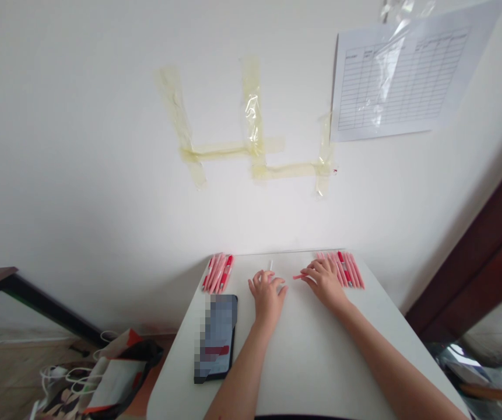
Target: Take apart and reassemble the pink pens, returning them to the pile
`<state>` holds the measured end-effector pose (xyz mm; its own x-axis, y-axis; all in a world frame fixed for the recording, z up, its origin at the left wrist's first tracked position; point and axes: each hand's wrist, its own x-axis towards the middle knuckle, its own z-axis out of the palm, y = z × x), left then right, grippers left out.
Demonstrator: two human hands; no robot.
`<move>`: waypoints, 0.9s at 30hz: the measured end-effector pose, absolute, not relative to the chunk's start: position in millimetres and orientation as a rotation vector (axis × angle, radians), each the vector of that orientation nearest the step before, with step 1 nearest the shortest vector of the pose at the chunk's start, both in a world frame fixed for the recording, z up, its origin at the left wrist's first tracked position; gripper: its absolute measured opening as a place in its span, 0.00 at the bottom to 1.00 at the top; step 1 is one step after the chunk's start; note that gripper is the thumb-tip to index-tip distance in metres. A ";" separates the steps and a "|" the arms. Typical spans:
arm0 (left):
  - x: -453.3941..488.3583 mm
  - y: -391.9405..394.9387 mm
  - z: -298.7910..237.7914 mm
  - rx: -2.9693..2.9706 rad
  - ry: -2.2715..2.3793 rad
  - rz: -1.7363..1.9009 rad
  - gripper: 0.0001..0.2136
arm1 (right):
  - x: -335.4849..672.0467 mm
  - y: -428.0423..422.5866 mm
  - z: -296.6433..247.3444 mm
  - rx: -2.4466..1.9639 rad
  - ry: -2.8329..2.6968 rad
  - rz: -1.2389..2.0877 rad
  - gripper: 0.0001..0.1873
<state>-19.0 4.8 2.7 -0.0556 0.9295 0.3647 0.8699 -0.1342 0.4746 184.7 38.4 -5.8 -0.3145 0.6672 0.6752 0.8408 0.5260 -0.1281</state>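
My left hand (268, 296) is over the middle of the white table, thumb held apart and fingers loosely spread. Just beyond its fingertips a short, thin white piece (270, 265) points toward the wall; whether the fingers touch it I cannot tell. My right hand (326, 284) pinches a short, pinkish-red pen part (299, 277), which sticks out to the left of the fingers. Behind and beside that hand lies a row of pink pens (356, 271), with a red pen (344, 268) among them. Part of this row is hidden by the hand.
Another bunch of pink and red pens (218, 273) lies at the table's back left. A phone (220, 338), its screen blurred out, rests in front of it. The table (307, 373) meets a wall bearing yellowed tape (222, 151) and a printed sheet (402, 81). Bags (117, 379) stand on the floor at left.
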 end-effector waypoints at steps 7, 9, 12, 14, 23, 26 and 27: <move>-16.1 5.6 1.3 2.041 1.985 0.866 0.04 | 175.9 32.9 -0.8 -1.164 -2.171 -0.330 0.08; -16.1 6.2 0.6 2.022 1.984 0.876 0.04 | 174.7 32.9 -0.4 -1.155 -2.181 -0.350 0.09; -16.3 7.2 -1.3 2.022 1.981 0.889 0.04 | 173.8 33.6 -0.9 -1.146 -2.187 -0.374 0.09; -16.6 7.7 -2.3 2.028 1.978 0.891 0.04 | 173.3 34.0 -1.5 -1.139 -2.192 -0.383 0.09; -16.2 7.2 -0.3 2.026 1.997 0.867 0.04 | 173.8 32.6 1.2 -1.141 -2.184 -0.370 0.09; -16.1 6.9 0.3 2.022 2.004 0.859 0.04 | 174.9 32.5 2.4 -1.144 -2.181 -0.359 0.10; -16.1 6.8 0.4 2.018 2.003 0.855 0.04 | 175.1 32.5 2.5 -1.144 -2.181 -0.356 0.10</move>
<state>-16.1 6.8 0.4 -0.0679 0.9597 0.2728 0.8609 -0.0819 0.5022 175.1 32.5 2.5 -0.4152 0.6359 0.6506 0.8097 0.5843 -0.0543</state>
